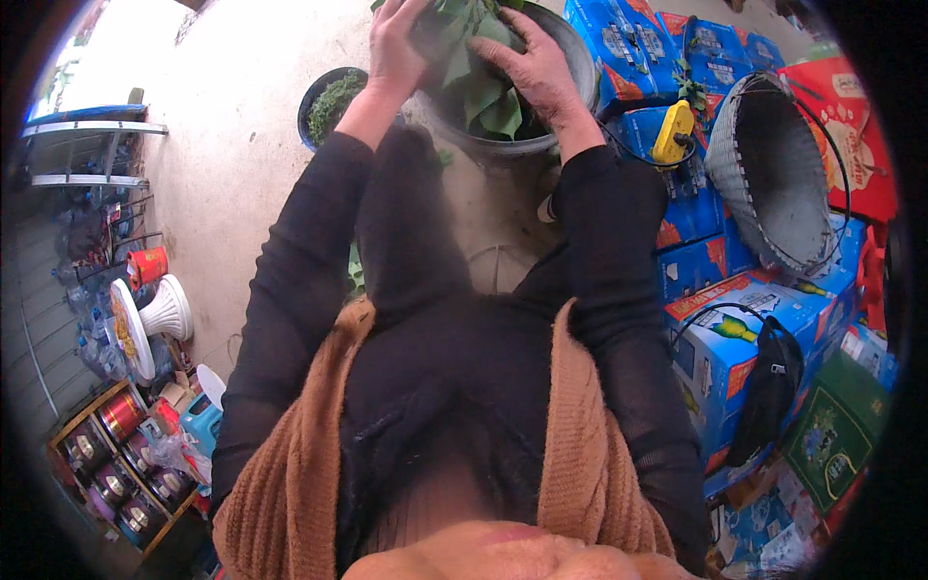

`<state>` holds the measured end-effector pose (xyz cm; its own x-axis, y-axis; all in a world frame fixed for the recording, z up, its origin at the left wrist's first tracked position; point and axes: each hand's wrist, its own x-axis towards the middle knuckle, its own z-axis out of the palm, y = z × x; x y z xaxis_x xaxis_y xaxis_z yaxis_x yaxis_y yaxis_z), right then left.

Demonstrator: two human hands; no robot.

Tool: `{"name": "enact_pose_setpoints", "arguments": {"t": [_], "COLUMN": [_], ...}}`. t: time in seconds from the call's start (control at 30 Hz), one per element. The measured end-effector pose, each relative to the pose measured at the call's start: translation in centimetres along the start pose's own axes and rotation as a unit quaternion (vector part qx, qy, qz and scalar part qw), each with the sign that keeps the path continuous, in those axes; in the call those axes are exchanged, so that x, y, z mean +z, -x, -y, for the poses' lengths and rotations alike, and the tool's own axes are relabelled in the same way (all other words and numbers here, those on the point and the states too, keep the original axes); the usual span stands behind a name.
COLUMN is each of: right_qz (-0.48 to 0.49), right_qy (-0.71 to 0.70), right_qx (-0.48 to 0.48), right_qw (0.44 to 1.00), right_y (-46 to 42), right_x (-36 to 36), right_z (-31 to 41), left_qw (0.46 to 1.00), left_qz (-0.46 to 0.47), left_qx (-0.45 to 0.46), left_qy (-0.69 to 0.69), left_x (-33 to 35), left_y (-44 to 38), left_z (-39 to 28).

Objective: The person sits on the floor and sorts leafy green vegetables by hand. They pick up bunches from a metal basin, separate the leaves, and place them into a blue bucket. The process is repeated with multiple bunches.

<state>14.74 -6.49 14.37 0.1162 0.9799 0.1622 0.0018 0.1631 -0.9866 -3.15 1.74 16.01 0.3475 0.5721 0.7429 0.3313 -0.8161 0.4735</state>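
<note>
A bunch of large green leaves (464, 54) lies between my hands over a wide grey metal basin (500, 147) at the top of the view. My left hand (397, 54) is at the bunch's left side, its fingertips partly cut off by the picture's top edge; what it grips is hidden. On the right, my right hand (536, 72) touches the leaves with thumb and fingers spread around them. More dark green leaves hang down inside the basin. Left of the basin, a dark round tub (304, 109) holds small cut greens (335, 101).
Stacked blue cartons (638, 54) stand on the right, bearing a yellow power socket (673, 134) with a black cable and a woven basket (772, 174) tipped on its side. A ladder (94, 128), a white pedestal (167, 308) and a wooden rack (116, 435) are at the left.
</note>
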Motion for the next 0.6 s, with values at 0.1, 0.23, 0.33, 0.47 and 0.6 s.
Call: {"name": "enact_pose_setpoints", "arguments": {"t": [0.1,0.23,0.33,0.47,0.6], "right_qz": [-0.008,0.012,0.006,0.001,0.019], "right_qy": [-0.055,-0.14,-0.084,-0.08,-0.129], "right_qx": [-0.001,-0.013,-0.018,-0.016,-0.014], "right_qw": [0.998,0.99,0.996,0.997,0.991], "right_y": [-1.2,-2.7,-3.1,-3.1,-3.1], "right_x": [-0.6,-1.6,-2.0,-1.8,-1.6], "right_z": [0.1,-0.9,0.2,0.4,0.5], "left_qw": [1.0,0.999,0.999,0.999,0.999], "left_qz": [0.001,-0.032,-0.025,-0.033,-0.031], "left_qx": [-0.023,-0.022,0.005,-0.016,-0.002], "left_qy": [-0.004,-0.013,-0.022,-0.012,-0.018], "left_x": [0.7,1.5,1.1,1.3,1.2], "left_y": [-1.1,-2.7,-3.3,-3.2,-3.0], "left_z": [-0.8,-1.4,-1.7,-0.7,-0.8]}}
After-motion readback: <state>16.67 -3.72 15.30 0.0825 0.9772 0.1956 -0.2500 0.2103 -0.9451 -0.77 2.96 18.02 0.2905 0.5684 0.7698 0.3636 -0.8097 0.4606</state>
